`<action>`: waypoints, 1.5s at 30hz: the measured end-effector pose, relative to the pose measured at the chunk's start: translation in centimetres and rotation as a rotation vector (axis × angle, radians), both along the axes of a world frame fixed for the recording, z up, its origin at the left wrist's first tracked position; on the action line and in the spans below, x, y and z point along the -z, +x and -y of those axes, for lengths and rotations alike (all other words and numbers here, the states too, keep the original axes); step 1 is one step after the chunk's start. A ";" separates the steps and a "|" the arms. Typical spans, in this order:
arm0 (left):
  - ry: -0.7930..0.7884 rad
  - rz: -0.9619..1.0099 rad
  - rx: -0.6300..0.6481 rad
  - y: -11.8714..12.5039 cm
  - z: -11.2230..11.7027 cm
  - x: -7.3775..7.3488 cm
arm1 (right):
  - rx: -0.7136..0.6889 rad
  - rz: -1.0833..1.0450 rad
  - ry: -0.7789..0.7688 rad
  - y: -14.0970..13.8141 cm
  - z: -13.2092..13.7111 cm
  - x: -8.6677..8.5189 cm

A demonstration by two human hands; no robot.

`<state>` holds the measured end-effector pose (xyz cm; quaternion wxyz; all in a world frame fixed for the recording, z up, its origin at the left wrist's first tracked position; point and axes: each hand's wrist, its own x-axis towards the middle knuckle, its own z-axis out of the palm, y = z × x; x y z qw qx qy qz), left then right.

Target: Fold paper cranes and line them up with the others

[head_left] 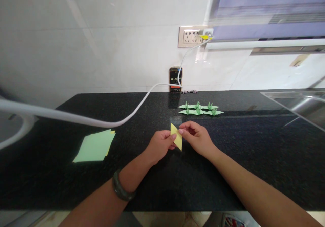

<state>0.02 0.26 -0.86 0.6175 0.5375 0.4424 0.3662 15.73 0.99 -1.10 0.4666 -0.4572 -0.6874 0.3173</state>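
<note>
A folded piece of yellow origami paper (177, 141) is held up above the dark counter, its outline a slanted diamond. My left hand (162, 143) pinches its left side, thumb on the front and fingers behind. At its upper right edge, my right hand (196, 135) grips the same paper between thumb and fingertips. Beyond my hands stand several folded green paper cranes (199, 111) in two rows. To the left lies a stack of square paper sheets (95, 147), pale green on top with yellow edges peeking out.
A phone (175, 80) showing a running timer leans on the tiled wall. From the wall socket (189, 36) a white cable (142, 101) arcs across the left side, close to the camera. A metal sink (304, 105) is set into the counter (254, 159) at right.
</note>
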 end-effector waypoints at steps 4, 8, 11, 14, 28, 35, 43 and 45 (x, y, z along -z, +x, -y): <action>0.011 0.053 0.053 0.1 0.1 0.1 | -0.067 -0.100 -0.167 -0.1 -0.2 0.2; -0.006 0.108 0.067 0.2 0.1 -0.2 | -0.077 -0.192 -0.241 -0.2 -0.3 0.5; -0.011 0.075 0.032 0.3 0.1 -0.4 | -0.058 -0.195 -0.205 -0.3 -0.4 0.9; 0.029 0.015 -0.007 0.3 0.0 -0.4 | -0.028 -0.046 -0.053 -0.4 -0.2 1.0; 0.279 -0.213 0.083 -0.1 -0.3 0.9 | 0.035 0.230 0.191 -0.1 0.2 0.9; 0.292 -0.284 0.037 -0.1 0.0 0.6 | 0.063 0.305 0.224 -0.2 0.3 0.5; -0.089 0.018 0.009 0.5 0.2 -0.2 | 0.039 0.241 0.197 -0.3 0.5 0.6; -0.125 0.078 0.006 0.4 0.0 0.0 | 0.030 0.197 0.180 -0.2 0.5 0.7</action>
